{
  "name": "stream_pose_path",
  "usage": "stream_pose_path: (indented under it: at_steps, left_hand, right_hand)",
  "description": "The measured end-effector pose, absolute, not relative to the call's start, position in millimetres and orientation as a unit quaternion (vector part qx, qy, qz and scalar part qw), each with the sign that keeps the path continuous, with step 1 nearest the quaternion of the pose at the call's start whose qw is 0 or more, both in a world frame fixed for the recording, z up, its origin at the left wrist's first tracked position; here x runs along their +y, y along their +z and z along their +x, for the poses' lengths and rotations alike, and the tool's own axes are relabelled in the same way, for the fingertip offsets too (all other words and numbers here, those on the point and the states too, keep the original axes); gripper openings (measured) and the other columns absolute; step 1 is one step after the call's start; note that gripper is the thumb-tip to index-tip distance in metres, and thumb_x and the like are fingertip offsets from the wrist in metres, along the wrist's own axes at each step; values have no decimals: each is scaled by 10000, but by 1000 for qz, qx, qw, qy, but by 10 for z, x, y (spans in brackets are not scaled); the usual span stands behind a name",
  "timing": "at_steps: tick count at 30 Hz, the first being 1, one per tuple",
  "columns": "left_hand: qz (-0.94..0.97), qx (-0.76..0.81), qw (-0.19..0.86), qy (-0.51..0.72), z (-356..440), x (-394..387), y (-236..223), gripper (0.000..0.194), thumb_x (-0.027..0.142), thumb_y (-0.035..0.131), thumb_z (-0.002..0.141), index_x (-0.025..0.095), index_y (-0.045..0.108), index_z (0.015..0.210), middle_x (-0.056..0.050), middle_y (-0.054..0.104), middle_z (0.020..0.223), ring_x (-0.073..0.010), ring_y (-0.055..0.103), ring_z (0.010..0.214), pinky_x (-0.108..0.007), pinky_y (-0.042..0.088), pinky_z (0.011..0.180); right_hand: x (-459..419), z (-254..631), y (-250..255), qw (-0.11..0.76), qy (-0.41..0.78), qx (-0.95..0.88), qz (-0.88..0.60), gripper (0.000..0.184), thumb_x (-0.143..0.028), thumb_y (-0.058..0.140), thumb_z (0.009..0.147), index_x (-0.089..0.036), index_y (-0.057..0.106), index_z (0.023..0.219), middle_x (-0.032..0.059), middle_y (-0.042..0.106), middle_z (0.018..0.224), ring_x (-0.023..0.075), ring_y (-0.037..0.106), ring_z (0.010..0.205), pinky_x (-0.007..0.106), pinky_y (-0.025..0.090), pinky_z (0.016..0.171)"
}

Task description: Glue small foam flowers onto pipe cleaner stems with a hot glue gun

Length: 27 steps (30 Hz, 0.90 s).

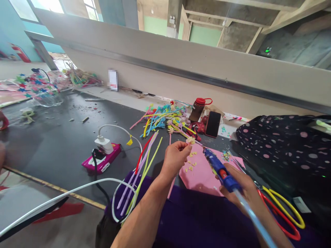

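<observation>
Pinched between the fingertips of my left hand (176, 158) is a small pale-yellow flower (190, 140). A pink stem (171, 188) shows below that hand; whether it joins the flower is hidden. My right hand (241, 181) is wrapped round a blue hot glue gun (216, 164), its tip pointing up and left, a little right of the flower. A clear glue stick (249, 208) runs out of the gun's back end. Beneath both hands lies a pink sheet (201, 181), with small yellow pieces (191, 164) and a cluster of tiny coloured bits (226, 156) on it.
Scissors (280, 210) with red and yellow handles lie at right, beside a dark patterned bag (284, 144). Colourful fuzzy stems (165, 119), a bottle (198, 109) and a phone (213, 124) stand behind. A purple power strip (106, 162) with cables sits left, near loose stems (144, 165). Another person's hand (3, 120) shows far left.
</observation>
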<state>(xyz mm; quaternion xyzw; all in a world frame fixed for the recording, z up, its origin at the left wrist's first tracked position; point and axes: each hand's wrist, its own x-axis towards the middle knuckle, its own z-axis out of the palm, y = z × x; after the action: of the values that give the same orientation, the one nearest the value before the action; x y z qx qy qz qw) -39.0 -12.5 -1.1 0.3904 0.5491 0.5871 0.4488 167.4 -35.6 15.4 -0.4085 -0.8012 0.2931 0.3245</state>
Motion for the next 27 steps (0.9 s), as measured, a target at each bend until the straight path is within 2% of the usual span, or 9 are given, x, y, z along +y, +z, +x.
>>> stream_pose_path:
  at_steps: [4, 10, 14, 18, 21, 25, 27]
  left_hand:
    - [345, 497, 517, 605, -448, -135, 16, 226, 355, 639, 650, 158, 528, 648, 60, 483, 487, -32, 375, 362, -153, 250, 337]
    - [342, 459, 568, 592, -434, -142, 36, 221, 311, 639, 660, 144, 502, 612, 52, 481, 493, -19, 370, 354, -144, 224, 321]
    - [332, 434, 614, 569, -422, -143, 51, 208, 283, 634, 657, 140, 494, 601, 51, 486, 489, -13, 361, 338, -145, 206, 312]
    - [335, 414, 640, 553, -418, -154, 58, 202, 268, 628, 662, 141, 487, 594, 54, 481, 488, -11, 363, 338, -141, 201, 309]
    - [348, 410, 649, 538, -388, -176, 63, 212, 273, 618, 678, 139, 481, 587, 54, 474, 487, -9, 369, 344, -135, 208, 311]
    - [374, 407, 683, 478, -302, -222, 65, 211, 271, 617, 684, 137, 485, 588, 55, 470, 470, -3, 353, 328, -129, 206, 307]
    - [386, 405, 700, 444, -257, -244, 55, 204, 276, 626, 682, 136, 499, 606, 54, 475, 470, -5, 355, 326, -127, 210, 307]
  right_hand:
    - [-295, 1678, 129, 214, 156, -863, -430, 162, -332, 591, 733, -207, 522, 809, 7, 534, 714, 148, 489, 572, 266, 364, 526]
    - [-277, 1570, -55, 90, -15, -848, -522, 281, -477, 508, 780, -198, 522, 805, 42, 575, 759, 206, 576, 633, 286, 319, 523]
    - [-313, 1505, -138, 44, -47, -848, -525, 278, -469, 495, 792, -195, 535, 811, 47, 591, 775, 216, 599, 623, 283, 287, 494]
    - [-310, 1546, -132, 11, -19, -868, -497, 288, -480, 547, 756, -193, 571, 766, 49, 615, 740, 224, 606, 598, 288, 305, 492]
    - [-262, 1614, -53, 75, 31, -874, -480, 223, -417, 549, 783, -204, 608, 810, 46, 633, 771, 201, 606, 614, 293, 360, 529]
    - [-251, 1652, 67, 306, 166, -825, -445, 142, -282, 510, 841, -211, 619, 897, 36, 642, 852, 148, 598, 672, 264, 432, 591]
    - [-282, 1635, 87, 376, 233, -782, -440, 126, -278, 530, 832, -210, 626, 874, 23, 641, 817, 133, 589, 631, 246, 442, 558]
